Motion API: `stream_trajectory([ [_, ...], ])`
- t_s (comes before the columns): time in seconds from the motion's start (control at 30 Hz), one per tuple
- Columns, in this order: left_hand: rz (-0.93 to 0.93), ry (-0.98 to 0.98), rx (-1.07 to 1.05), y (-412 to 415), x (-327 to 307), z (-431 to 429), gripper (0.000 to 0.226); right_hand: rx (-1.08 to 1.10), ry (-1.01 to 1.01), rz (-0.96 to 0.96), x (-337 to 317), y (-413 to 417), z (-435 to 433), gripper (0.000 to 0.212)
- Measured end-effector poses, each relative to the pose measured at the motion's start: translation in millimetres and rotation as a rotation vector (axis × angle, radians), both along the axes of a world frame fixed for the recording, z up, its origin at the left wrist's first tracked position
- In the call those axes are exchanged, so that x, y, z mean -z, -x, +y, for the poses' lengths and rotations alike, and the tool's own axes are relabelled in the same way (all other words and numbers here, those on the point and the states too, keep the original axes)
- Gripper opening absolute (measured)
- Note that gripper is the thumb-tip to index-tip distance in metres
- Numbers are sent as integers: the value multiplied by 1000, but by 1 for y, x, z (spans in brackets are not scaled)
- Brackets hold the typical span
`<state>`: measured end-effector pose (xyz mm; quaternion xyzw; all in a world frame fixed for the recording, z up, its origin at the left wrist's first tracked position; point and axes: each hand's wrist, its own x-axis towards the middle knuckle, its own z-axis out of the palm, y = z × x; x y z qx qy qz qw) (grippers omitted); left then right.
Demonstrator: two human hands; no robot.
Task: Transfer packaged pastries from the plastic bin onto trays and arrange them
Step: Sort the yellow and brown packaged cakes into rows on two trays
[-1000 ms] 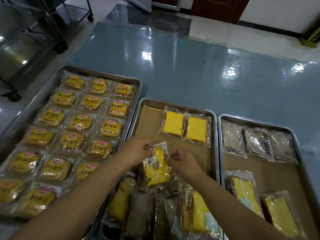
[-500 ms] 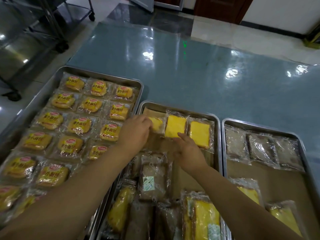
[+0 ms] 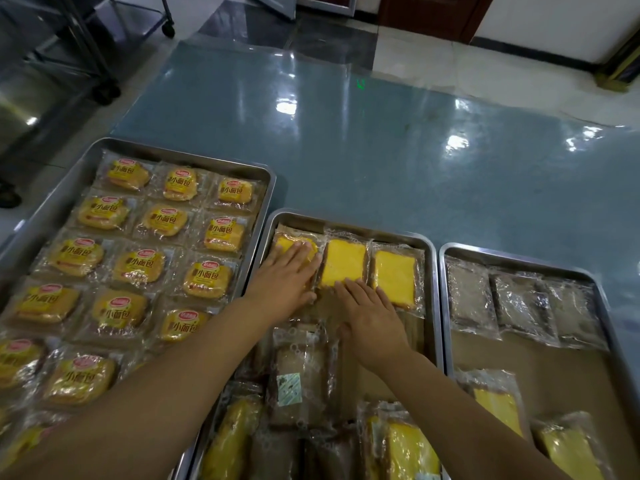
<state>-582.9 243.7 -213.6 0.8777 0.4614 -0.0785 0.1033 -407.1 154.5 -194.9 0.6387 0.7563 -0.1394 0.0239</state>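
Observation:
Three wrapped yellow cake slices lie in a row at the far end of the middle metal tray (image 3: 349, 223). My left hand (image 3: 284, 278) lies flat, fingers spread, on the leftmost slice (image 3: 289, 242). My right hand (image 3: 370, 317) rests flat on the paper lining, its fingertips touching the near edge of the middle slice (image 3: 343, 261). The third slice (image 3: 394, 275) lies free to the right. Neither hand grips anything. A pile of wrapped yellow and brown pastries (image 3: 301, 372) fills the near part of this tray.
A large tray (image 3: 263, 174) on the left is packed with rows of labelled yellow buns. A right tray (image 3: 519, 256) holds three brown pastries at the far end and yellow slices nearer me. Beyond lies a blue-grey tabletop (image 3: 381, 140). A wheeled rack (image 3: 86, 46) stands far left.
The yellow slice I held up with both hands a second ago now lies at the tray's far left corner. My left hand has flattened on it and my right hand has spread beside it.

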Motion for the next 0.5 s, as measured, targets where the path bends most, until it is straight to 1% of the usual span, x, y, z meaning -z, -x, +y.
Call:
stream_trajectory([
  [0.13, 142, -31, 30, 0, 7, 11, 77, 0, -6, -4, 3, -2, 1, 64],
  [0.27, 224, -34, 12, -5, 2, 24, 80, -16, -17, -23, 7, -3, -1, 67],
  [0.37, 231, -19, 23, -6, 0, 34, 78, -34, -26, -25, 8, -5, -2, 68],
  [0.5, 196, -19, 11, -7, 4, 33, 70, -57, -14, 26, 9, -8, -1, 69],
])
